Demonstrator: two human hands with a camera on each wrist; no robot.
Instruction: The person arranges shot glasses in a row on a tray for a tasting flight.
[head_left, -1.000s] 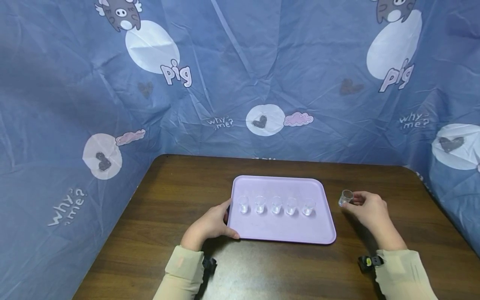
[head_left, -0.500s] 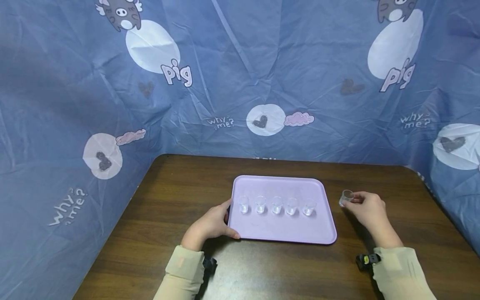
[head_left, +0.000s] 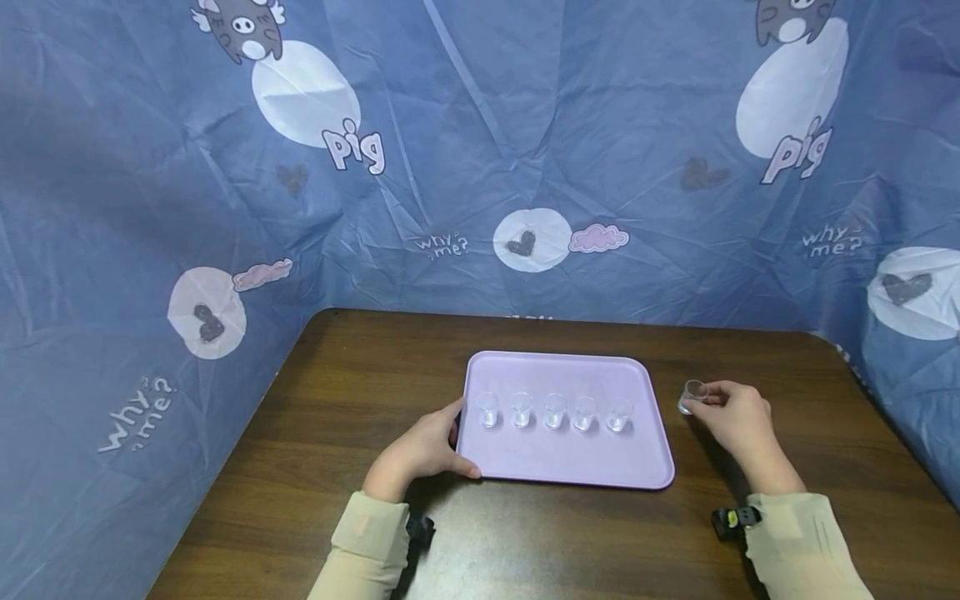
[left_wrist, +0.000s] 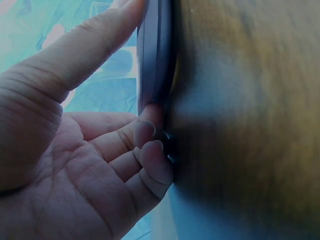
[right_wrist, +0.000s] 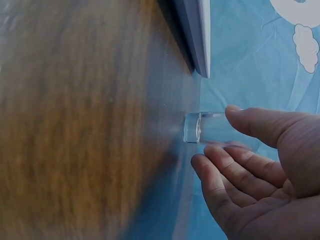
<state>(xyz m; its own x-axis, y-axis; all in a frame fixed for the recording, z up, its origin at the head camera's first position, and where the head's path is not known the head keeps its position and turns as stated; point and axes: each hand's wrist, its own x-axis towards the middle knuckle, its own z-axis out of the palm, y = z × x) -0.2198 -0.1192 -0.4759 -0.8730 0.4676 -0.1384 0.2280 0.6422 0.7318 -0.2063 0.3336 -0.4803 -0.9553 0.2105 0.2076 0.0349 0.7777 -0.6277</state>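
A lilac tray (head_left: 570,467) lies on the table, with several small clear shot glasses (head_left: 554,412) standing in a row across it. My left hand (head_left: 420,446) grips the tray's left side. In the left wrist view the thumb lies along the tray's rim (left_wrist: 150,60), and the other fingers curl against its lower edge. Right of the tray, my right hand (head_left: 742,421) holds another shot glass (head_left: 692,398) between thumb and fingers. The right wrist view shows this glass upright with its thick base (right_wrist: 192,128) at the table surface.
The brown wooden table (head_left: 337,383) extends on every side of the tray. A blue printed cloth (head_left: 420,183) hangs behind the table and along both sides. A small dark device (head_left: 737,522) is strapped at the right wrist.
Hardly anything differs: the right wrist and sleeve have shifted slightly left. Both hands keep their holds, and the glasses on the tray stay where they were.
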